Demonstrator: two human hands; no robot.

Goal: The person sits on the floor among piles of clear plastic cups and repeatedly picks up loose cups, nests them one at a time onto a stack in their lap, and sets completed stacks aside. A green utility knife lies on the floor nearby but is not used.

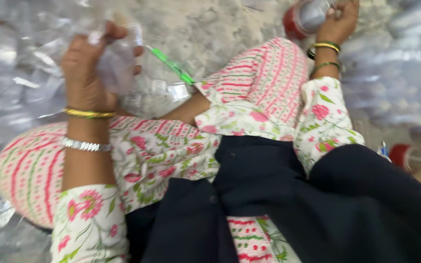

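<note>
The left hand [86, 73] is raised at the upper left, its grip curled shut around a crumpled clear plastic bottle [115, 63]. The thumb lies over the top of the bottle and the fingers wrap its near side, so the bottle sits inside the grip and juts out to the right of it. Just right of that grip, a thin green plastic strip [171, 64] slants down and away from the bottle across the pale concrete floor [205, 24]. Below the grip, the wrist carries a gold bangle [88, 113] and, lower on the forearm, a silver bracelet [85, 144].

The right hand [339, 22] reaches to the top edge of the view, its grip closed on a clear plastic bottle with a red label band [303, 19]. That bottle lies to the left of the grip, tilted; how the fingertips sit on it is partly cut off by the frame. Green and gold bangles [326, 47] ring the wrist just under this grip.

Heaps of loose clear plastic bottles [400, 73] lie beyond both grips, to the left and to the right, blurred. Another red-capped clear bottle [405, 156] lies well below and right of the right grip. Between the two arms are knees in pink striped cloth [264, 73] and a dark navy garment [278, 204].
</note>
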